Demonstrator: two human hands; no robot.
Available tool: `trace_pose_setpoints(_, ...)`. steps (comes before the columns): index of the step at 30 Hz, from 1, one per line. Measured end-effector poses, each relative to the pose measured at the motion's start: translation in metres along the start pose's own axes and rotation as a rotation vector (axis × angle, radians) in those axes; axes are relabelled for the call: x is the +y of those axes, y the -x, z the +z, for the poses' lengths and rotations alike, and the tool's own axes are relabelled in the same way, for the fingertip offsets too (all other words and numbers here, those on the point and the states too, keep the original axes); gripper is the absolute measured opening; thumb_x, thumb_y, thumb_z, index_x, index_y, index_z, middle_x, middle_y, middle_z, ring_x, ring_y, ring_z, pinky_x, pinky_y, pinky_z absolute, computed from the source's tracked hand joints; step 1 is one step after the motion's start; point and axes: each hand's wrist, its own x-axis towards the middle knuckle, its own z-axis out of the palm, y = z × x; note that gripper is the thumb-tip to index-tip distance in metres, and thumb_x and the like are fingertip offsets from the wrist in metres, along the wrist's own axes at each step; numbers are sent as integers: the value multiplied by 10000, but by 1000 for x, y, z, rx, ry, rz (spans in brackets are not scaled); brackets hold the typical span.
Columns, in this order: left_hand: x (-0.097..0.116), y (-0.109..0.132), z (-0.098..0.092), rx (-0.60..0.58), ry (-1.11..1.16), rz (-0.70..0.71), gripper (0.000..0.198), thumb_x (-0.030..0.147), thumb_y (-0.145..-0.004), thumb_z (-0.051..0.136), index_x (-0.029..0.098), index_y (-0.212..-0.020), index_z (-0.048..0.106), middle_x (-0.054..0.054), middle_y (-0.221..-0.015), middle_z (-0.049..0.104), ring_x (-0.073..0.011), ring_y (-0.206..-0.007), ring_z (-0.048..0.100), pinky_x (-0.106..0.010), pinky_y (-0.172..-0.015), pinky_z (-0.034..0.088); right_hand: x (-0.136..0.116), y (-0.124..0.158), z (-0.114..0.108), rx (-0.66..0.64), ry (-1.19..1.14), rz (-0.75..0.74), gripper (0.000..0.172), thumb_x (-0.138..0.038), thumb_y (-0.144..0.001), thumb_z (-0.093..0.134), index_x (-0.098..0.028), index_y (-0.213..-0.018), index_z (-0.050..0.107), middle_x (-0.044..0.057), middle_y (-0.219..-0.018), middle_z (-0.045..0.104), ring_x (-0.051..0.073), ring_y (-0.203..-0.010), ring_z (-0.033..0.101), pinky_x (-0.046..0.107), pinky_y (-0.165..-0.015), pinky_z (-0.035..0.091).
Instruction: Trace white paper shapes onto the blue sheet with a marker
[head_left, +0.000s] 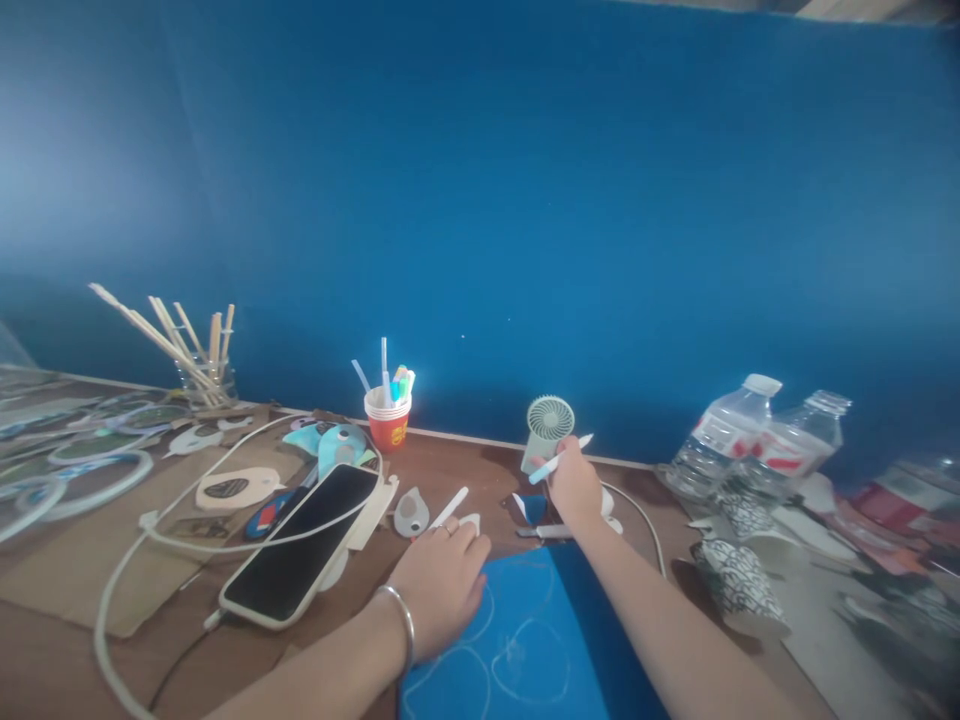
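My left hand, a bangle on its wrist, rests palm down on the top left corner of a blue sheet marked with white outlines. A white marker lies just beyond its fingers. My right hand is further back, closed around a white pen that points up and to the right. Its underside touches the table near a small white piece. A small pale green desk fan stands right behind this hand.
A phone with a white cable lies left of my left hand. A red cup of markers and a glass of wooden sticks stand at the back. Paper cut-outs and rings cover the left. Two plastic bottles and patterned paper cups sit right.
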Motion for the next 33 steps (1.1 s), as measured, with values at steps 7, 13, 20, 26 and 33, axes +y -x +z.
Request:
trace_pose_setpoints(7, 0, -1, 1, -14, -9, 11, 223, 275, -841, 341, 191, -979, 494, -71, -1010, 502, -227, -932, 450, -380, -850, 341, 2, -3, -3, -60, 23, 49, 306, -445, -770, 508, -220, -956, 418, 17, -740, 609, 179, -667, 569, 234, -530, 287)
trace_pose_setpoints(13, 1, -1, -1, -25, -3, 3, 204, 266, -839, 346, 185, -935, 507, -69, -954, 508, -218, -891, 460, -369, -831, 351, -1, -3, -8, -82, 43, 59, 292, -448, -788, 487, -231, -973, 424, 21, -754, 623, 187, -689, 576, 247, -565, 302)
trace_pose_setpoints(20, 0, -1, -2, -39, 23, 0, 214, 268, -843, 339, 197, -963, 502, -66, -956, 516, -222, -894, 469, -373, -793, 380, 0, -1, -8, -56, 70, 68, 293, -483, -796, 449, -242, -961, 424, 14, -732, 622, 200, -679, 564, 260, -582, 298)
trace_pose_setpoints(26, 0, -2, -3, -41, 38, 0, 217, 268, -841, 341, 198, -971, 501, -64, -978, 516, -223, -906, 467, -369, -797, 378, 14, 0, -10, -63, 62, 85, 315, -489, -796, 442, -234, -982, 427, 33, -749, 619, 189, -654, 557, 254, -563, 296)
trace_pose_setpoints(33, 0, -2, -3, -27, 37, -3, 184, 246, -827, 368, 198, -939, 506, -65, -982, 515, -219, -895, 466, -366, -807, 371, 21, -1, -12, -66, 30, 85, 302, -475, -792, 455, -232, -971, 434, 33, -761, 618, 191, -661, 564, 251, -556, 301)
